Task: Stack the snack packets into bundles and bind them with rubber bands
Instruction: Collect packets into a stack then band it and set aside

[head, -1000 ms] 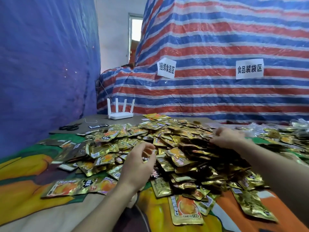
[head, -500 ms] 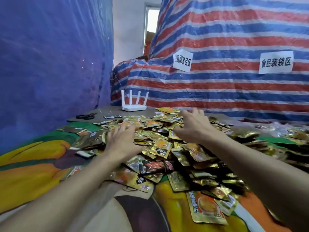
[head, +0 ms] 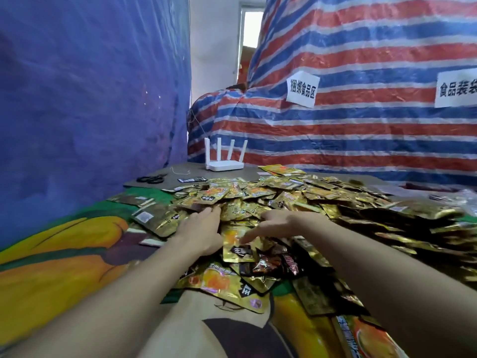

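A large heap of gold foil snack packets (head: 296,195) with orange and black print covers the table from the middle to the right edge. My left hand (head: 200,229) lies flat on the heap's left side, fingers straight and pressing down on packets. My right hand (head: 273,223) reaches over the heap beside it, fingers extended and pointing down-left onto a gold packet (head: 238,242). Neither hand grips anything. No rubber band shows in either hand.
A white router (head: 224,161) with antennas stands at the table's back. Black scissors (head: 151,179) and a thin loop (head: 180,172) lie at the back left. A blue tarp wall (head: 85,99) runs along the left; a striped tarp (head: 348,112) with paper labels rises behind.
Both hands have drawn back from the far part of the heap toward me and come closer together. The right hand has dropped lower onto the packets. The camera has turned left.
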A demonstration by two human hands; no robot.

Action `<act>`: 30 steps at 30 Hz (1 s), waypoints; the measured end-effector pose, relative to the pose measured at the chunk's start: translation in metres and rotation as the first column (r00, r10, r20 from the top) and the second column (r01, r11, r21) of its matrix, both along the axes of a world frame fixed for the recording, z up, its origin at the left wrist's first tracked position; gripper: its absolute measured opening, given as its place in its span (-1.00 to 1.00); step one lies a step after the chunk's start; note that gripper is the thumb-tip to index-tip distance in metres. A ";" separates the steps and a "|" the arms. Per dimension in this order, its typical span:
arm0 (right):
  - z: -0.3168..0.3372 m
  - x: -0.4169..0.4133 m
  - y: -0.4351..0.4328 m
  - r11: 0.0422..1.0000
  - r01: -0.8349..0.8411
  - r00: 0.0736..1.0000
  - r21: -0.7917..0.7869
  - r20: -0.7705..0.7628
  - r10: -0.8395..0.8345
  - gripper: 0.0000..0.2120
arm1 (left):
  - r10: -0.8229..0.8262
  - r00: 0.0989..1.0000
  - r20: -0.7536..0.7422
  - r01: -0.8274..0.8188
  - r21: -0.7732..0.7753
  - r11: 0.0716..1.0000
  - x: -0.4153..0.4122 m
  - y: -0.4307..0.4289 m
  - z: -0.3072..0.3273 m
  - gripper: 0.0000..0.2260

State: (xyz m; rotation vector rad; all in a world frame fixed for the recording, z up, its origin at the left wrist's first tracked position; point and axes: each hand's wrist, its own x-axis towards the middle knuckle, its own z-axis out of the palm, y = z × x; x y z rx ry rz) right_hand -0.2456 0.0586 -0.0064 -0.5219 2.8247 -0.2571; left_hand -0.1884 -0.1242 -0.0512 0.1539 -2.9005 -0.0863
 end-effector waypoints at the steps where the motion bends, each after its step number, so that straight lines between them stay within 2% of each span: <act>1: -0.002 0.002 -0.005 1.000 0.007 1.000 0.020 -0.017 -0.007 0.46 | -0.003 0.999 -0.054 0.003 -0.016 1.000 0.000 0.002 -0.002 -0.55; 3: -0.008 0.003 -0.011 0.998 0.034 0.996 0.048 -0.078 -0.030 0.46 | 0.000 0.988 -0.155 0.002 0.012 1.000 0.001 0.005 -0.008 -0.69; 4: -0.010 0.002 -0.013 0.998 0.045 0.994 0.031 -0.102 -0.042 0.35 | -0.003 0.981 -0.196 0.011 0.040 0.999 0.003 0.005 -0.010 -0.71; 7: -0.012 0.000 -0.017 0.992 0.066 0.983 -0.103 -0.164 -0.082 -0.18 | -0.048 0.971 -0.235 0.069 0.082 0.994 0.008 0.003 -0.011 -0.76; 11: -0.014 0.001 -0.021 0.992 0.065 0.969 -0.110 -0.232 -0.089 -0.55 | -0.096 0.960 -0.264 0.129 0.111 0.985 0.017 0.002 -0.003 -0.84; 13: -0.014 0.007 -0.021 0.995 0.090 0.966 -0.052 -0.240 -0.100 -0.57 | -0.102 0.947 -0.304 0.156 0.158 0.975 0.025 0.007 0.004 -0.89; 15: -0.014 0.012 -0.021 0.993 0.115 0.969 -0.042 -0.216 -0.121 -0.54 | -0.091 0.928 -0.361 0.201 0.279 0.939 0.032 0.013 0.010 -0.81; 18: -0.010 0.019 -0.019 0.986 0.135 0.981 -0.101 -0.130 -0.147 -0.53 | -0.036 0.903 -0.429 0.241 0.434 0.868 0.043 0.019 0.018 -0.53; 22: -0.004 0.029 -0.017 0.981 0.165 0.981 -0.098 -0.083 -0.173 -0.58 | 0.051 0.931 -0.360 0.168 0.550 0.818 0.056 0.028 0.013 -0.41; 24: -0.004 0.036 -0.017 0.978 0.184 0.966 -0.094 -0.166 -0.198 -0.55 | 0.063 0.958 -0.280 0.102 0.538 0.837 0.060 0.033 0.005 -0.41; 26: -0.007 0.042 -0.016 0.976 0.179 0.944 -0.122 -0.258 -0.205 -0.56 | 0.092 0.978 -0.187 -0.002 0.435 0.900 0.061 0.034 0.000 -0.36; 28: -0.012 0.047 -0.015 0.972 0.145 0.936 -0.185 -0.292 -0.196 -0.67 | 0.125 0.985 -0.119 -0.081 0.320 0.944 0.063 0.032 -0.001 -0.37; 30: -0.015 0.049 -0.011 0.957 0.110 0.936 -0.269 -0.296 -0.190 -0.84 | 0.147 0.982 -0.115 -0.104 0.313 0.944 0.065 0.029 0.000 -0.51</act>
